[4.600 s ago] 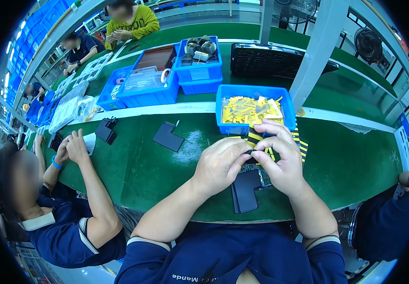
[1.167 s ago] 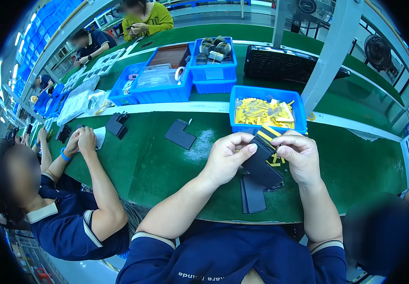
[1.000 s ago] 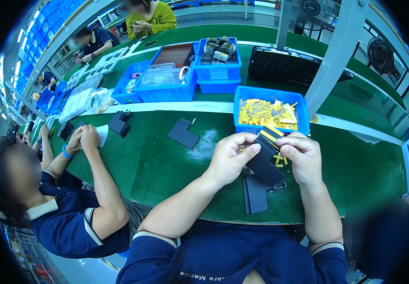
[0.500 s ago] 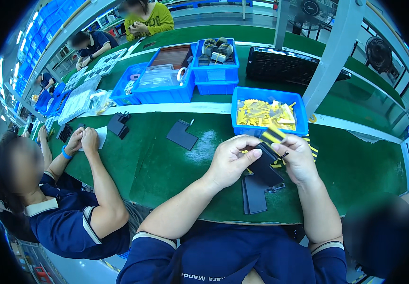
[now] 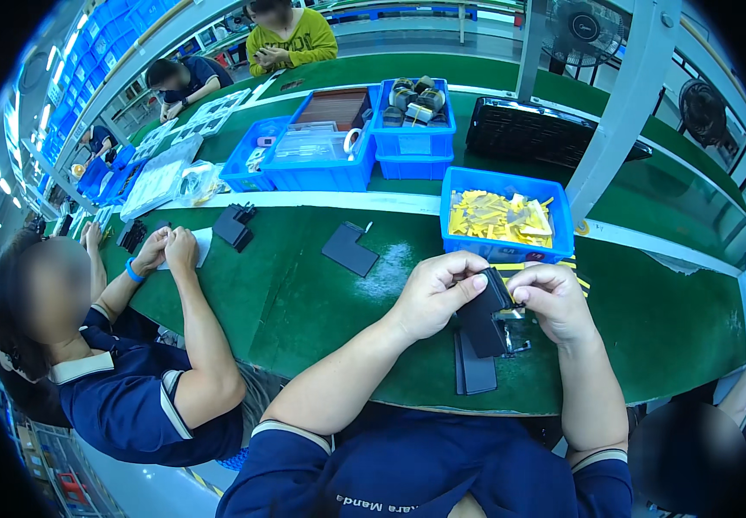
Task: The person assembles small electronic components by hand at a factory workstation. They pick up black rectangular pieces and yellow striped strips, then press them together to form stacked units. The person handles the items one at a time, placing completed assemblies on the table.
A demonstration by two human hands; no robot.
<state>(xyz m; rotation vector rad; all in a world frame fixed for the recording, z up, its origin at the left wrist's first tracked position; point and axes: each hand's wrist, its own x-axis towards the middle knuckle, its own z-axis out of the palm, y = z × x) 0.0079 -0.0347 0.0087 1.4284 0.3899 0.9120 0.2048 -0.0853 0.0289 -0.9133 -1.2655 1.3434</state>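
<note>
Head view: both hands meet just below centre over the green table (image 5: 304, 302). The left hand (image 5: 433, 293) curls its fingers tightly round the top edge of a black flat part (image 5: 483, 321), thumb pressed on its upper corner. The right hand (image 5: 550, 298), at 3 o'clock of that part, pinches its right edge with fingers bent close together. Half a second ago a yellow-striped strip stuck up between the hands toward the bin; now only a sliver of yellow shows under the right fingers, and both hands sit lower and closer together. A second black flat piece (image 5: 475, 375) lies on the table at 6 o'clock of the held part, where it lay before. The blue bin of yellow strips (image 5: 506, 216) stands at 12 o'clock, unmoved. At 9 o'clock, a neighbouring worker's hands (image 5: 168, 249) rest together on a white sheet.
</note>
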